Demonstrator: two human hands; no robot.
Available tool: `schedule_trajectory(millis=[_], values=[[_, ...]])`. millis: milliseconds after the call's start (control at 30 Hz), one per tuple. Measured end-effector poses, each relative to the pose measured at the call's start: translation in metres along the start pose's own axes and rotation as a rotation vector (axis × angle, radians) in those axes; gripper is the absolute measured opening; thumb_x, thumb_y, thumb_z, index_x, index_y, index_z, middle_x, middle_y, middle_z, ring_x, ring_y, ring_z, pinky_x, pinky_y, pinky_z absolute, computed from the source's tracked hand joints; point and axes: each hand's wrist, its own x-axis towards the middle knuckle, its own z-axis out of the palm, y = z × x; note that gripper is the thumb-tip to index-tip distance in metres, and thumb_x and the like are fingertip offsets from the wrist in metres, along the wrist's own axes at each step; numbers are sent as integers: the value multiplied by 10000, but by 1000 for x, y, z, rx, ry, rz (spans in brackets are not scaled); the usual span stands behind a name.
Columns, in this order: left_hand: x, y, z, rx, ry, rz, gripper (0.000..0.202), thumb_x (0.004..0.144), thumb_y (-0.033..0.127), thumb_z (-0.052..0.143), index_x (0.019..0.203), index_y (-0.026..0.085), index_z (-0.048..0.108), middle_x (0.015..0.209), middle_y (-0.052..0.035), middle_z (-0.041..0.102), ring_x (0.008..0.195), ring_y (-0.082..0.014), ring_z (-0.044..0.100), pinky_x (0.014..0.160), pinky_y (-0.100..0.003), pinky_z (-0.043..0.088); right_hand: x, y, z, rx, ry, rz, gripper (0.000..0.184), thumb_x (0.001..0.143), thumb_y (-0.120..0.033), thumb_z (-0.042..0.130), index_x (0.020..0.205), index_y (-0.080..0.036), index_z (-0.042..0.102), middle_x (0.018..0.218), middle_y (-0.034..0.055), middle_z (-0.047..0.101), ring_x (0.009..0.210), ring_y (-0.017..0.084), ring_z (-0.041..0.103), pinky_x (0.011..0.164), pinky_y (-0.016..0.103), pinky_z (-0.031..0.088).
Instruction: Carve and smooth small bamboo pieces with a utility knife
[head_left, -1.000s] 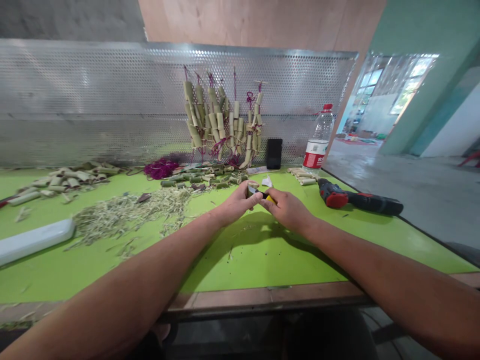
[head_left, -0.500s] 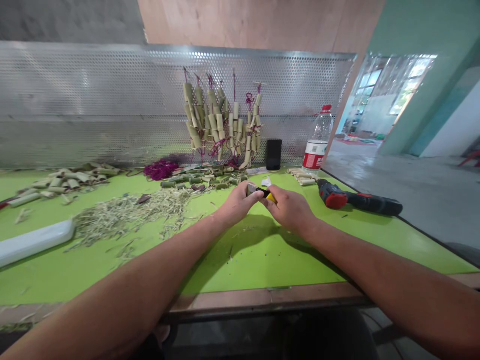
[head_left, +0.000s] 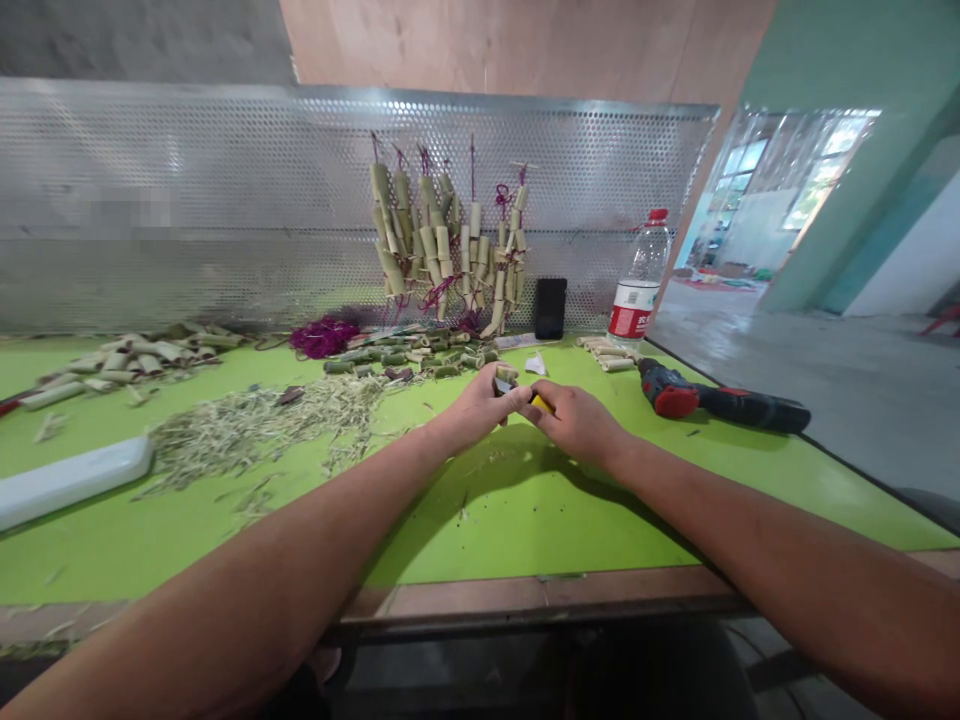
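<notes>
My left hand (head_left: 476, 410) is closed round a short bamboo piece (head_left: 504, 378) above the green table (head_left: 525, 500). My right hand (head_left: 576, 422) is closed on a yellow-handled knife (head_left: 538, 401), whose blade end meets the bamboo piece between the two hands. Both hands touch at the fingertips near the table's middle. Most of the knife is hidden inside my right fist.
Bamboo shavings (head_left: 255, 425) spread left of my hands. Cut bamboo pieces (head_left: 127, 358) lie at far left and behind (head_left: 409, 355). Strung bamboo bundles (head_left: 442, 245) hang on the perforated metal panel. A phone (head_left: 550, 308), water bottle (head_left: 636, 290), drill (head_left: 720, 400), purple cord (head_left: 322, 336) and white bar (head_left: 71, 480) are present.
My hands have stayed together at the same spot, shifting only slightly; the bamboo piece has turned a little in my left fingers.
</notes>
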Motion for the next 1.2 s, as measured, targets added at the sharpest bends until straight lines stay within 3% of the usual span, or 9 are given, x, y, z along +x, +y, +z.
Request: schedule_trajectory(millis=[267,467,600,800,1000,1200], values=[[-2,-1,-1,44,-30,36,473,850,504,606,1150,190,419,771,33,457,659,-102,450,593,-246,386,0,-2,-1,-16,31,46,426,964,-566,370,935,-186,559,738,43,617,637,171,519,558,265,237],[0,-5,0,-5,-25,45,419,876,504,559,1135,203,424,784,33,445,644,-100,454,582,-250,395,0,1,-1,67,12,4,425,965,-570,372,905,-192,557,706,25,600,626,161,519,556,260,248],[0,-1,-1,33,-28,37,398,862,483,583,1098,200,433,767,35,450,633,-102,440,569,-249,371,-1,-2,-2,-11,15,12,440,968,-572,355,927,-191,571,728,39,623,645,170,535,556,268,236],[-1,8,-2,209,48,50,291,852,429,577,964,179,477,734,32,456,644,-111,412,583,-250,332,-4,-5,-4,-133,40,37,440,979,-561,325,965,-198,572,761,51,651,648,178,549,556,282,212],[3,4,2,252,134,42,306,853,477,559,882,179,495,721,25,465,641,-112,412,564,-247,316,-4,-7,-5,-179,108,58,456,972,-584,319,985,-197,558,755,54,648,632,177,537,539,284,181],[-2,6,3,96,47,-16,319,874,448,545,1044,195,451,730,41,437,604,-105,434,541,-245,352,0,-1,1,-6,35,25,438,969,-578,350,880,-194,541,690,24,592,609,155,506,540,266,219]])
